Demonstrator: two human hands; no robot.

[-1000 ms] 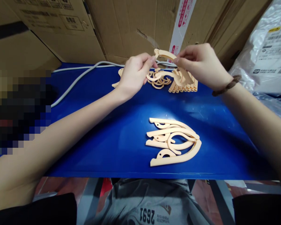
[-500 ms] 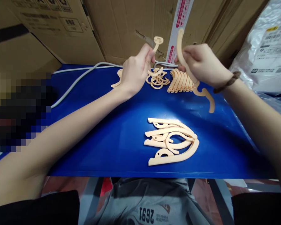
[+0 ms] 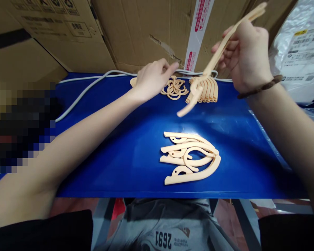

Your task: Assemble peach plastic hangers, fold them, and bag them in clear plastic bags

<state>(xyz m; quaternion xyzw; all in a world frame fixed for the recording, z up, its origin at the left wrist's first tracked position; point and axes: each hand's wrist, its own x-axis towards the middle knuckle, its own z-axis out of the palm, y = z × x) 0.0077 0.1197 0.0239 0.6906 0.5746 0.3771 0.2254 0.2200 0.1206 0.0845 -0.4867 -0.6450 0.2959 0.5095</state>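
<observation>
My right hand (image 3: pixel 247 52) is raised over the back right of the blue table, its fingers curled round a beige plastic folding clothes hanger (image 3: pixel 219 50). The hanger slants down to the left, its curved lower end over a row of beige hanger arms (image 3: pixel 209 90). My left hand (image 3: pixel 154 76) hovers near the back, thumb apart from the other fingers, with nothing seen in it. Its fingertips are partly hidden. Beside it are a pile of curved beige hooks (image 3: pixel 174 89) and a partly covered beige piece (image 3: pixel 133 82).
Several folded beige hangers (image 3: pixel 191 172) lie near the front of the blue table (image 3: pixel 115 167). A white cable (image 3: pixel 81 101) runs along the back. Cardboard boxes (image 3: pixel 136 31) stand behind, and a plastic-wrapped package (image 3: pixel 298 59) is at the right.
My right hand has risen to the right, swinging the hanger so its lower end points left. The small round-ended piece is no longer seen in my left hand, which has lowered slightly.
</observation>
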